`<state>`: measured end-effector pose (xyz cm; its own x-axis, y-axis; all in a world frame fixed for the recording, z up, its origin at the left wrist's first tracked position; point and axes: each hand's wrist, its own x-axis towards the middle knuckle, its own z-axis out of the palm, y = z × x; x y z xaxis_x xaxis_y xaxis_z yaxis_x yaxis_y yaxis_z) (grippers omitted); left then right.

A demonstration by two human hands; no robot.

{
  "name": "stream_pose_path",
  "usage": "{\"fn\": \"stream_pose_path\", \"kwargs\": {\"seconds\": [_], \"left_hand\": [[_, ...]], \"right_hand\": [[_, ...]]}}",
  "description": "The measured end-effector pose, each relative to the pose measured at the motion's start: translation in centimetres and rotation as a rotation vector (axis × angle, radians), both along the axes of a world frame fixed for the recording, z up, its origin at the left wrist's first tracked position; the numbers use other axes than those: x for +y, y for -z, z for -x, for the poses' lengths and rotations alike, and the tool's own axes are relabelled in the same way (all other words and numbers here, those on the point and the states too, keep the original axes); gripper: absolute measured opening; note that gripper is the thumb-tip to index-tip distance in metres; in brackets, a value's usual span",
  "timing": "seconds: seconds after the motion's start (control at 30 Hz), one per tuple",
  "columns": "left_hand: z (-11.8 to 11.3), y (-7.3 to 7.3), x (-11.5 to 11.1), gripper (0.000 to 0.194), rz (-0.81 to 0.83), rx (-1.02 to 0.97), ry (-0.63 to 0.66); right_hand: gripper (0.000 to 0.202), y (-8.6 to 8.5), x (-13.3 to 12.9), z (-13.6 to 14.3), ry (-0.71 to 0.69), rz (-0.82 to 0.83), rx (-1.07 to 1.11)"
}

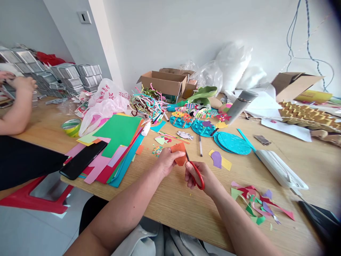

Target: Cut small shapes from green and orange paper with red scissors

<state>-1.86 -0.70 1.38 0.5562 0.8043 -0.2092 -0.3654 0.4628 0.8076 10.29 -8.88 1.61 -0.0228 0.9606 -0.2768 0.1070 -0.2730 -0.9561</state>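
Pinched in my left hand [168,160] is a small piece of orange paper [180,158], held above the table near its front edge. My right hand [198,175] grips a pair of scissors [197,173] with red handles, and their blades lie against the paper's right edge. How far the blades are apart is too small to tell. Beyond my hands lie a white paper fish [185,135], a pen [200,145] and a pale green and red cutout [162,140]. Right of them is a purple cutout [216,160] on yellow paper [226,163].
Coloured paper sheets [119,128] and a black phone [83,160] lie at left. Paper scraps [255,202] and a white power strip [282,169] are at right. Blue discs [234,143], a grey bottle [243,105] and cardboard boxes [162,81] stand behind. Another person's arm [18,103] reaches in at far left.
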Motion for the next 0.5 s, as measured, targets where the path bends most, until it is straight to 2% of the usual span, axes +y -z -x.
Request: {"fn": "stream_pose_path", "kwargs": {"seconds": [0.5], "left_hand": [[-0.08, 0.07, 0.0, 0.022, 0.004, -0.004, -0.005]], "right_hand": [[0.054, 0.1, -0.02, 0.06, 0.005, 0.0, -0.005]]}}
